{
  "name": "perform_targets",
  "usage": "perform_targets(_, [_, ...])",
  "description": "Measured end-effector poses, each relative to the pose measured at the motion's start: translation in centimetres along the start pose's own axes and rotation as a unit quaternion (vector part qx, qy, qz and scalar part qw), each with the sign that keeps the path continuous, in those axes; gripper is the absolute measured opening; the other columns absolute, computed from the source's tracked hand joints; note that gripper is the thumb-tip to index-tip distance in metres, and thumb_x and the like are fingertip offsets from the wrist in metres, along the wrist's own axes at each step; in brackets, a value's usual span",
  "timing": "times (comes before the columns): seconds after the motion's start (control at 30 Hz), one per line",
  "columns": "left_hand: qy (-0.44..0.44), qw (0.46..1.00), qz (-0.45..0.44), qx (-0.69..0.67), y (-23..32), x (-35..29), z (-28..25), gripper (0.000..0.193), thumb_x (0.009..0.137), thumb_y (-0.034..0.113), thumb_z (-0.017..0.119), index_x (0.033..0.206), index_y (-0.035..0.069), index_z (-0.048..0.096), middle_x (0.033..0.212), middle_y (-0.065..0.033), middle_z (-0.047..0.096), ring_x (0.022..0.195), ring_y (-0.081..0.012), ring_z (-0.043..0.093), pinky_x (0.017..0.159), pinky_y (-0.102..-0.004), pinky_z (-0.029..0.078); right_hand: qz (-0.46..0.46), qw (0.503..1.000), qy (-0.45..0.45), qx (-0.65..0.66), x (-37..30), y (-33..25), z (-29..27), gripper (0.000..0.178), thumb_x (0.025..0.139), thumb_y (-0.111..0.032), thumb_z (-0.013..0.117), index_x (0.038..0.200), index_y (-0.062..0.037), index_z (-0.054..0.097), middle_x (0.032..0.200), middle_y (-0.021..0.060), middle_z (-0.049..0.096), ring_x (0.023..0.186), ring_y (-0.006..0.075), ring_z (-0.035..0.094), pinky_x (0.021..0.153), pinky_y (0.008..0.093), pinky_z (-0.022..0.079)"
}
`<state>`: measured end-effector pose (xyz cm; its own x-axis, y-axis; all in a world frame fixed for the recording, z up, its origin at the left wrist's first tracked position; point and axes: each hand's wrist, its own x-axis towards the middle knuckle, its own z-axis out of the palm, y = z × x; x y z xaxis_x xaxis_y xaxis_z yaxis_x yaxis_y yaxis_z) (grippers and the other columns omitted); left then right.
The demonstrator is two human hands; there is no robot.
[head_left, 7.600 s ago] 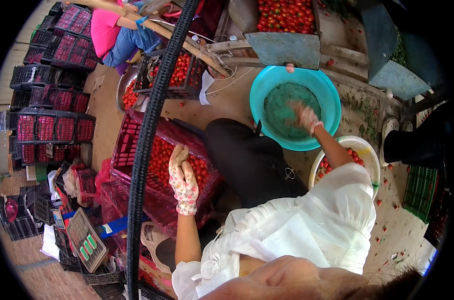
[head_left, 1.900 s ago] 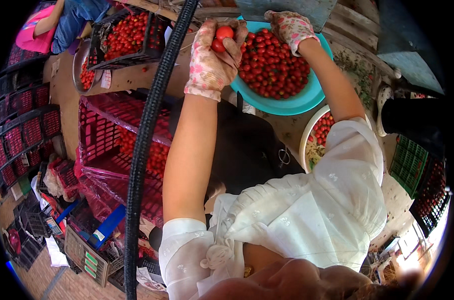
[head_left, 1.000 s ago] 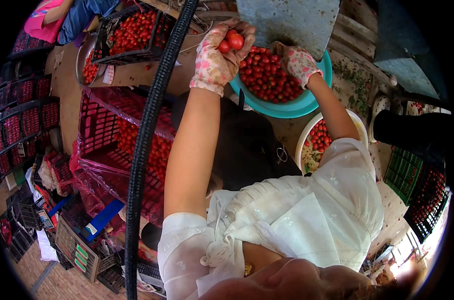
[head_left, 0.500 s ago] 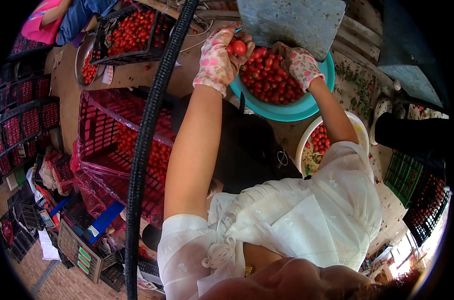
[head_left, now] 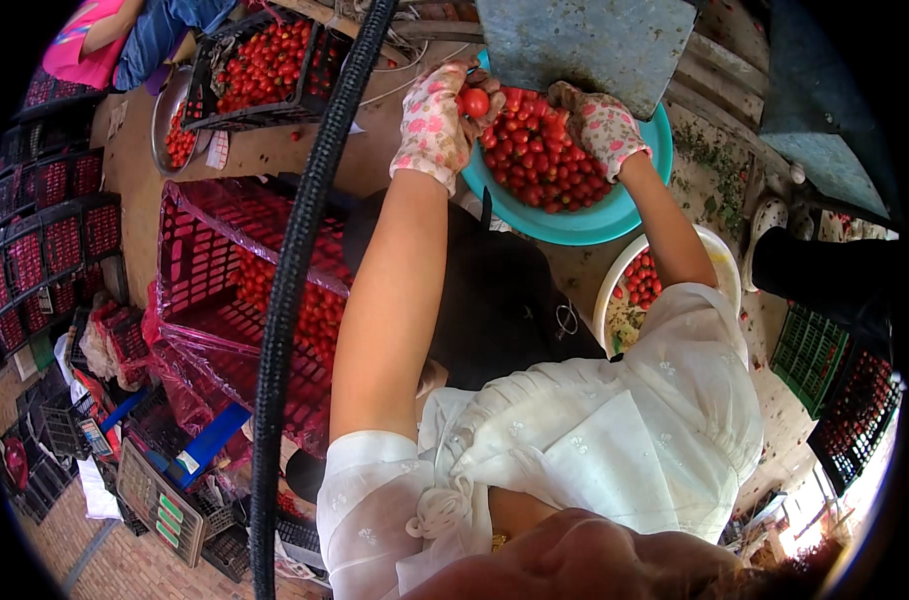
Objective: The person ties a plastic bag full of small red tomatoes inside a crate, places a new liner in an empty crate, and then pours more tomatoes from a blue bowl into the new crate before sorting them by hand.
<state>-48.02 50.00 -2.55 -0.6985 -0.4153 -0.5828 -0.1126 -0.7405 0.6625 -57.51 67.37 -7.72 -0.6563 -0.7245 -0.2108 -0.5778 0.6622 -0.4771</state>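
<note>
A flat grey panel with green rectangular labels (head_left: 164,500) is seen at the near left, on the floor. Beside it, a blue box with a white label (head_left: 202,448) is propped against the red crate (head_left: 224,300).

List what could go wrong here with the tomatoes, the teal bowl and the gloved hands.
1. The teal bowl is heaped with small tomatoes; the right hand digging in near the rim could push some over the edge.
2. The left hand pinches one tomato in a cloth glove; it might slip or get squashed.
3. The grey metal chute hangs close above both hands and could knock them.
</note>
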Motion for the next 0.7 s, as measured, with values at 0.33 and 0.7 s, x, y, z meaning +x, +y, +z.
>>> perform_targets(0.33, [-0.007, 0.999, 0.031, -0.021, 0.2, -0.7, 0.3, 0.018, 0.086, 0.015, 0.051, 0.092, -0.003, 0.052, 0.085, -0.0119, 0.055, 0.071, -0.0215, 0.057, 0.055, -0.0298, 0.054, -0.031, 0.998, 0.036, -0.051, 0.3, 0.7, 0.2, 0.029, 0.078, -0.006, 0.045, 0.106, -0.0142, 0.049, 0.1, 0.0148, 0.058, 0.095, 0.0326, 0.055, 0.079, 0.0413, 0.044])
perform_targets(0.7, [-0.025, 0.999, 0.045, -0.011, 0.2, -1.4, 0.1, 0.02, 0.087, 0.015, 0.048, 0.097, -0.002, 0.05, 0.092, -0.0132, 0.055, 0.077, -0.022, 0.057, 0.059, -0.0305, 0.054, 0.0, 0.995, 0.067, 0.071, 4.0, 3.9, 0.7, 0.034, 0.079, -0.006, 0.048, 0.112, -0.0145, 0.047, 0.1, 0.0131, 0.058, 0.095, 0.0318, 0.055, 0.08, 0.0407, 0.045])
